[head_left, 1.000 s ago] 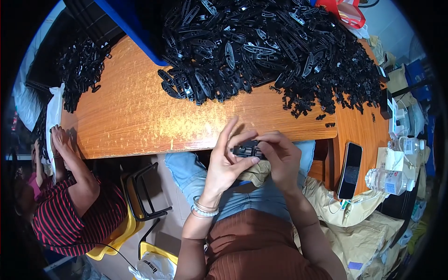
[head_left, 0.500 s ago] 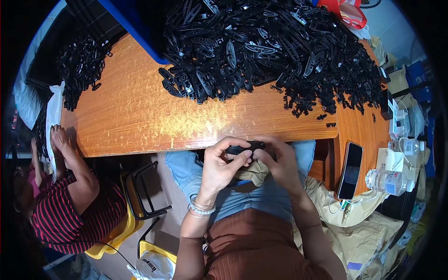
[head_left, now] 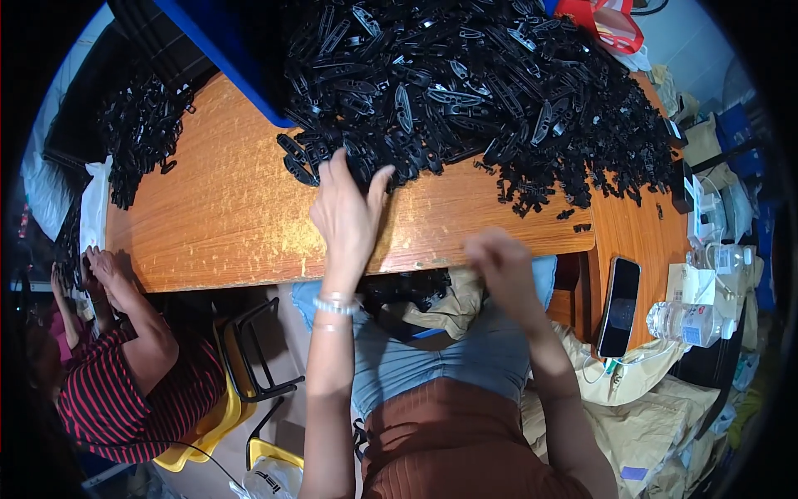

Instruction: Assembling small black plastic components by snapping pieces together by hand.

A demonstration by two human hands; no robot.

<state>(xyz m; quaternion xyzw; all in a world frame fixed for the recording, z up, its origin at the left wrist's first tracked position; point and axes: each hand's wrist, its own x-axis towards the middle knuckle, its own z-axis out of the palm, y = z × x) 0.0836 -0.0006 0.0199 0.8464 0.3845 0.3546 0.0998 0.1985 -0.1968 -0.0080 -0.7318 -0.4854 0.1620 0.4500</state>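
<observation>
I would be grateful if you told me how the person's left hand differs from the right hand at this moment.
Place: the left hand is at the near edge of the pile of black plastic parts; the right hand overlaps the near edge of the wooden table in this view.
Wrist: the left wears bracelets; the right shows none.
Sharpness: the left is fairly clear; the right is blurred.
Shared: both are bare.

Viewed from the middle of its near side, the scuffed wooden surface (head_left: 220,212) carries a big heap of black plastic parts (head_left: 440,96) at twelve o'clock, smaller black pieces (head_left: 611,166) spread at two, another black pile (head_left: 141,125) at ten, and a dark-screened phone (head_left: 621,308) at three.
</observation>
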